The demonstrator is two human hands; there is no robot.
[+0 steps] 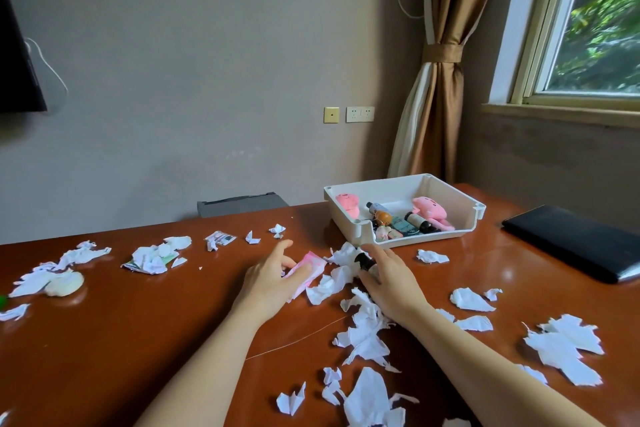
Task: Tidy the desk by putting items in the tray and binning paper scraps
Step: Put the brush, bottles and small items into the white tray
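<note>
While the left hand [273, 274] holds a pink packet [313, 265] low over the desk [138, 340], its thumb lying across the top and its bent fingers at the far edge, the right hand [388, 282] is curled round a small dark bottle [364, 261], fingers over it and thumb beneath. Whether either thing is off the wood I cannot tell. Both sit in the middle of the desk among crumpled paper scraps [367, 329], just in front of the open side of a white tray [381, 185]. That tray stands toward the far right of the desk and holds two pink soft toys [347, 203], one at each end, with several little bottles [420, 222] and a small figure with a round brown head [383, 217] between them. White scraps lie all over the desk: a heap under and beside the right forearm, larger torn pieces at the near right, smaller bits in a loose row along the far left. Among the left-hand scraps rests a cream round lump [65, 282], touching the paper beside it, and something green shows at the very left edge, too cut off to tell. A flat black case [571, 241] lies at the right end of the desk, well apart from the tray. Behind the desk a grey chair back [242, 203] rises against the wall, which carries sockets [360, 114]; a tied brown curtain [440, 80] hangs beside a window [595, 28].
</note>
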